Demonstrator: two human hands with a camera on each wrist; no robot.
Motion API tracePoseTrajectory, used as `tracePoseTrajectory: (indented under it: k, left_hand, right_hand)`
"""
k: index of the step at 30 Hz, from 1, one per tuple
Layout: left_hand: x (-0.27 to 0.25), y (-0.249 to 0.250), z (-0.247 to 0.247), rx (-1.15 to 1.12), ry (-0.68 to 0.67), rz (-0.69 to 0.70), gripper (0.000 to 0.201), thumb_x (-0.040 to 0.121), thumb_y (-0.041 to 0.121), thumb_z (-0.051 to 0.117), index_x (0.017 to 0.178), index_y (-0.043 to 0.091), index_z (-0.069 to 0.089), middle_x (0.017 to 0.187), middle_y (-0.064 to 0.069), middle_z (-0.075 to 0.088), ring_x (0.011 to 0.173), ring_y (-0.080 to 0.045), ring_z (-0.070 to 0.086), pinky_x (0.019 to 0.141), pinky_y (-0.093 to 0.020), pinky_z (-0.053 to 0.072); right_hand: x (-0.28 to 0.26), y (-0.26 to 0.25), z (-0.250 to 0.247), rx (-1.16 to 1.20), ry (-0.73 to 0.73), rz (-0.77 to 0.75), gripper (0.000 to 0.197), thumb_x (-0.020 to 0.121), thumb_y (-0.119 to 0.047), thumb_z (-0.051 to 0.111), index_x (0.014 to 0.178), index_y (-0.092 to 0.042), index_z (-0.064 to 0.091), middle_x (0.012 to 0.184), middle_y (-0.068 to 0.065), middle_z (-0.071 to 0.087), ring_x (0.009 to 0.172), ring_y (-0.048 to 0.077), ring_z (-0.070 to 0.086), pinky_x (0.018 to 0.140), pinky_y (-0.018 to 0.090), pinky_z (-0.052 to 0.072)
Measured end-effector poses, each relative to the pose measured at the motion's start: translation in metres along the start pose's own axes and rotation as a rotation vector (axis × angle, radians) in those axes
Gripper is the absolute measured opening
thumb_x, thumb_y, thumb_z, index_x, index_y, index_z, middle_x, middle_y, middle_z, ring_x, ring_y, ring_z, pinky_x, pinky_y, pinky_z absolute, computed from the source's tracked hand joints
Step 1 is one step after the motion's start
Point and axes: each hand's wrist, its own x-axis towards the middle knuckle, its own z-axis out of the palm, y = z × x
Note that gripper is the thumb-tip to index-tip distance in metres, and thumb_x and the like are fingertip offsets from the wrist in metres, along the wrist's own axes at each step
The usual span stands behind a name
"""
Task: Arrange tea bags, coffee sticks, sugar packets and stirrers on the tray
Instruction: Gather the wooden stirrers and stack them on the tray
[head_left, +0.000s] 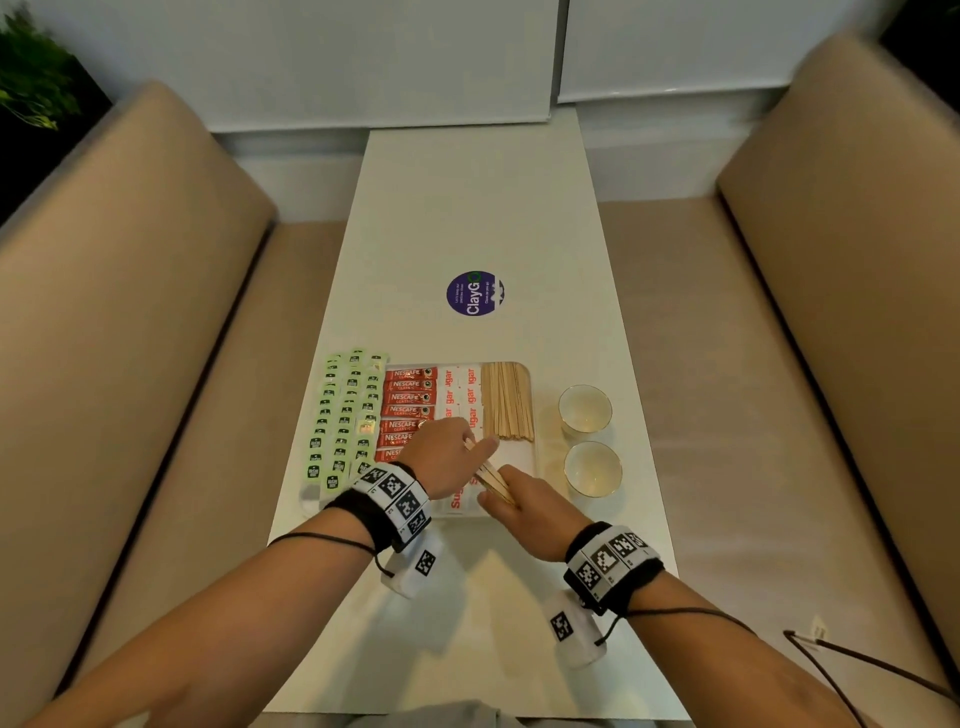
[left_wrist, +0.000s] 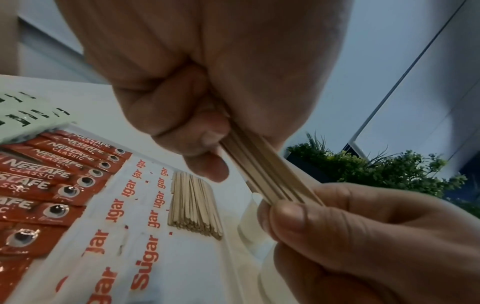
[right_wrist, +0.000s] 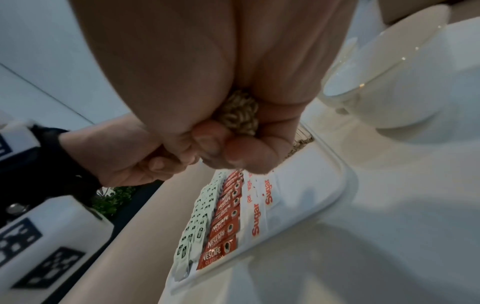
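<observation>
Overhead, both hands hold one bundle of stirrers (head_left: 489, 477) above the tray (head_left: 530, 457): left hand (head_left: 451, 451) at the far end, right hand (head_left: 524, 505) at the near end. A laid pile (head_left: 506, 401) fills the far right corner, so this bundle probably belongs in the bare strip below it.

Left wrist: fingers (left_wrist: 197, 133) curl round the sticks; keep them flat and even.

Right wrist: stick ends (right_wrist: 240, 115) show inside the fist; best square them before release.

Pale green tea bags (head_left: 343, 415), red coffee sticks (head_left: 408, 410), white red-lettered sugar packets (head_left: 460, 395), tan wooden stirrers (head_left: 506, 400), white tray (head_left: 531, 457).
</observation>
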Motion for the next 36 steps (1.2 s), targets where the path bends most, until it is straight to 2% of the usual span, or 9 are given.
tracePoseTrajectory:
  k: [7,11,13,17,23,26,30,32,36]
  left_hand:
    - [0.020,-0.006,0.017,-0.005,-0.141,-0.007,0.039,0.091,0.034,0.052,0.062,0.008,0.057,0.063,-0.008,0.058,0.062,-0.025,0.054,0.057,-0.034,0.042]
    - [0.031,-0.008,0.019,0.024,-0.232,0.048,0.038,0.088,0.031,0.055,0.057,0.010,0.053,0.058,-0.004,0.049,0.057,-0.019,0.045,0.055,-0.034,0.038]
    - [0.037,-0.008,0.019,0.042,-0.242,0.080,0.038,0.087,0.033,0.056,0.057,0.010,0.053,0.058,-0.003,0.050,0.057,-0.019,0.046,0.055,-0.034,0.039]
    - [0.047,-0.005,0.017,0.106,-0.295,0.155,0.027,0.089,0.035,0.058,0.074,0.012,0.061,0.073,0.003,0.055,0.066,-0.014,0.052,0.057,-0.029,0.037]
    - [0.067,-0.002,0.020,0.121,-0.318,0.224,0.031,0.090,0.034,0.058,0.075,0.008,0.064,0.072,-0.001,0.056,0.065,-0.015,0.052,0.057,-0.034,0.039]
    - [0.077,-0.011,0.026,0.095,-0.281,0.178,0.054,0.089,0.053,0.055,0.068,0.004,0.059,0.066,-0.013,0.055,0.060,-0.027,0.053,0.058,-0.043,0.045]
    - [0.085,-0.018,0.025,0.026,-0.193,0.065,0.071,0.088,0.080,0.038,0.085,0.014,0.062,0.074,0.000,0.062,0.065,-0.014,0.057,0.064,-0.035,0.048]
    - [0.085,-0.022,0.023,-0.110,-0.145,-0.005,0.064,0.095,0.074,0.031,0.099,0.018,0.062,0.078,-0.001,0.069,0.071,-0.015,0.066,0.067,-0.034,0.051]
    - [0.081,-0.042,0.031,-0.201,-0.023,-0.077,0.042,0.105,0.047,0.035,0.097,0.015,0.062,0.074,-0.004,0.067,0.066,-0.022,0.065,0.060,-0.034,0.049]
  right_hand:
    - [0.003,0.003,0.015,0.124,-0.109,0.094,0.033,0.104,-0.052,0.042,0.102,-0.019,0.042,0.081,0.004,0.059,0.057,0.016,0.061,0.056,0.030,0.049]
    - [0.007,0.006,0.010,0.172,-0.158,0.102,0.041,0.103,-0.057,0.038,0.094,-0.018,0.047,0.080,0.006,0.068,0.067,0.021,0.066,0.072,0.038,0.057]
    - [0.012,0.007,0.006,0.075,-0.130,0.100,0.051,0.100,-0.062,0.039,0.087,-0.016,0.053,0.078,0.004,0.065,0.071,0.022,0.061,0.078,0.043,0.054]
    - [0.023,0.012,-0.006,0.096,-0.072,0.121,0.050,0.093,-0.055,0.061,0.062,-0.018,0.052,0.057,-0.007,0.048,0.051,0.006,0.043,0.056,0.023,0.036]
    - [0.044,0.023,-0.004,0.213,-0.013,0.210,0.044,0.092,-0.040,0.067,0.062,-0.009,0.057,0.055,0.002,0.046,0.049,0.012,0.039,0.054,0.027,0.035]
    - [0.055,0.025,-0.002,0.207,0.003,0.263,0.038,0.090,-0.036,0.065,0.065,-0.009,0.059,0.057,0.004,0.050,0.051,0.014,0.044,0.057,0.030,0.039]
    - [0.070,0.025,-0.003,0.183,0.060,0.335,0.039,0.088,-0.034,0.065,0.058,-0.012,0.054,0.056,0.004,0.053,0.051,0.015,0.048,0.057,0.030,0.042]
    - [0.076,0.024,-0.006,0.177,0.108,0.347,0.043,0.090,-0.032,0.066,0.053,-0.016,0.050,0.052,-0.002,0.050,0.047,0.012,0.045,0.051,0.025,0.039]
    - [0.087,0.023,-0.009,0.213,0.183,0.395,0.035,0.089,-0.033,0.066,0.063,-0.010,0.057,0.059,0.001,0.056,0.053,0.015,0.052,0.052,0.026,0.043]
